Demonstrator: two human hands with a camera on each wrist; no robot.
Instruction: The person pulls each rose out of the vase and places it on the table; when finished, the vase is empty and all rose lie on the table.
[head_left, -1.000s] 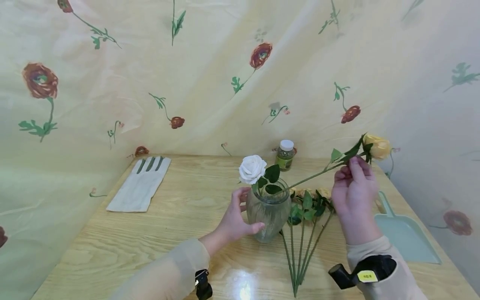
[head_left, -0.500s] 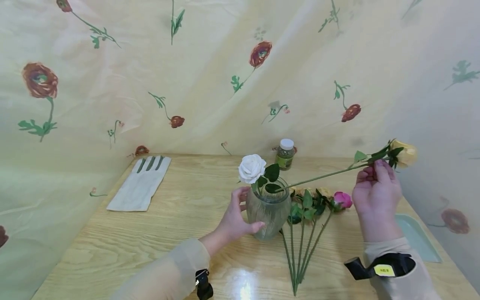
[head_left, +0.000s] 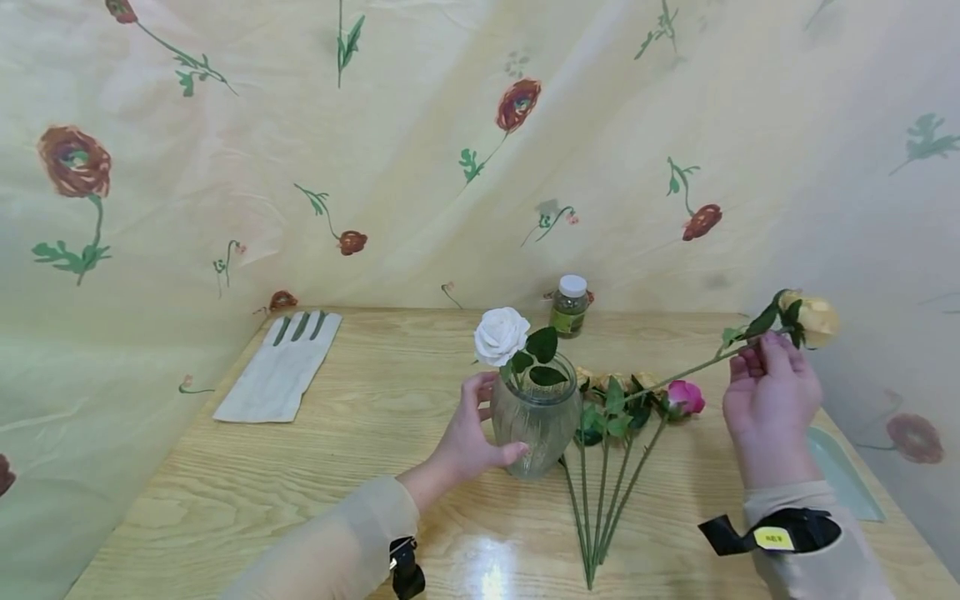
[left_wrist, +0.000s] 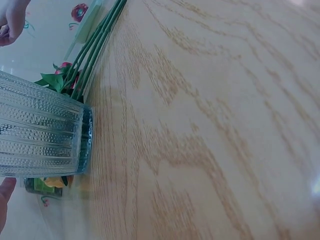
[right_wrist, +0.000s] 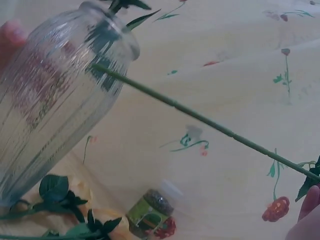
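My left hand (head_left: 468,429) holds the ribbed glass vase (head_left: 536,429) from the left, thumb in front and fingers behind. One white rose (head_left: 501,337) with dark green leaves stands in the vase. At the right, my right hand (head_left: 776,400) pinches a yellow rose (head_left: 817,318) just below its bloom. Its long stem (right_wrist: 200,117) slants down to the left, its cut end outside the vase, overlapping the glass in the right wrist view. Several roses lie on the table beside the vase, a pink bloom (head_left: 684,398) among them, their stems (head_left: 600,508) fanned toward the front.
A jar (head_left: 570,308) with a white lid stands behind the vase. At the left back lies a pale cloth (head_left: 279,375) with green stripes. A light green dustpan (head_left: 843,475) rests at the right edge, partly behind the right arm.
My right hand has moved right with the yellow rose, and its stem end has left the vase's mouth. The pink bloom and more of the table have come into sight. The left hand stays put.
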